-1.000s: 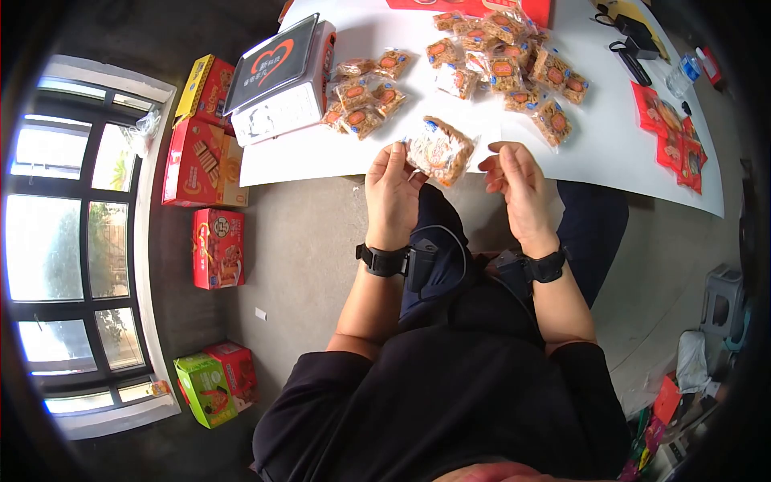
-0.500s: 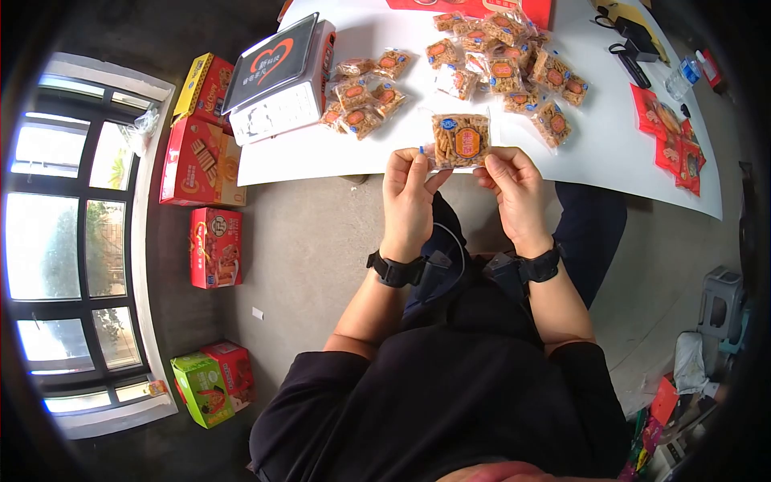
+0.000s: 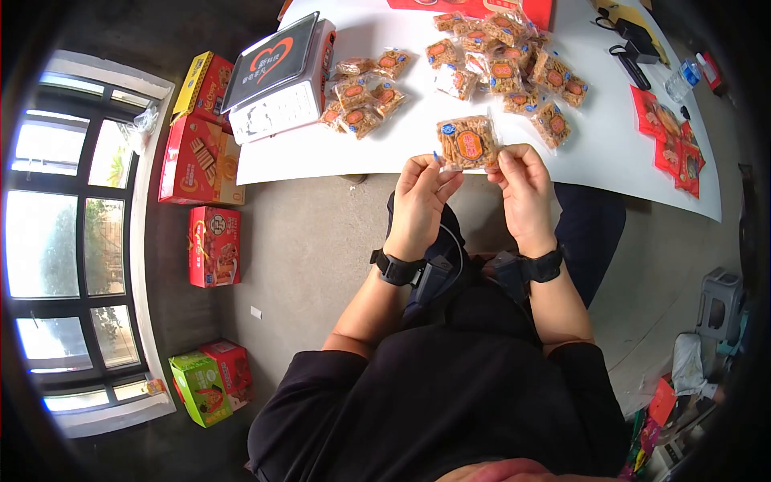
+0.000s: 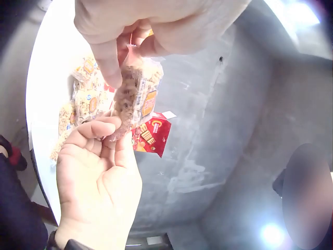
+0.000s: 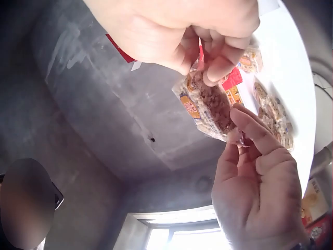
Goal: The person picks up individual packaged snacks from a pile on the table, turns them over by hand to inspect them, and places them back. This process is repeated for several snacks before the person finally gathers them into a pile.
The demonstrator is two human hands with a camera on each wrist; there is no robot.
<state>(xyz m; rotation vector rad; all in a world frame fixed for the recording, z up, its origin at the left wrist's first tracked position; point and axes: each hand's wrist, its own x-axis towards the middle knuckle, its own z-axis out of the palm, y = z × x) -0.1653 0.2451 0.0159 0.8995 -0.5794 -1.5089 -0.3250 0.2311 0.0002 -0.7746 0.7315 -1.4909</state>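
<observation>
Both hands hold one clear-wrapped snack bar (image 3: 467,143) of tan crunchy pieces, its orange label and blue mark facing up in the head view. The left hand (image 3: 419,199) pinches one end of the wrapper between thumb and fingers. At the opposite end, the right hand (image 3: 524,197) pinches the wrapper near its corner. The bar overlaps the near edge of the white table (image 3: 305,161). In the left wrist view the bar (image 4: 127,96) shows edge-on, stretched between the two hands. The right wrist view shows the bar (image 5: 210,101) the same way.
A large pile of similar snack bars (image 3: 506,72) lies beyond the hands, a smaller group (image 3: 357,96) to the left beside a white scale-like device (image 3: 281,76). Red packets (image 3: 671,132), a bottle (image 3: 683,78) and a black box (image 3: 637,40) lie right. Red cartons (image 3: 197,161) stand left.
The bar was tilted in the left hand alone, the right hand apart from it. The right hand has taken its other end, and the bar now lies label up, slightly farther right.
</observation>
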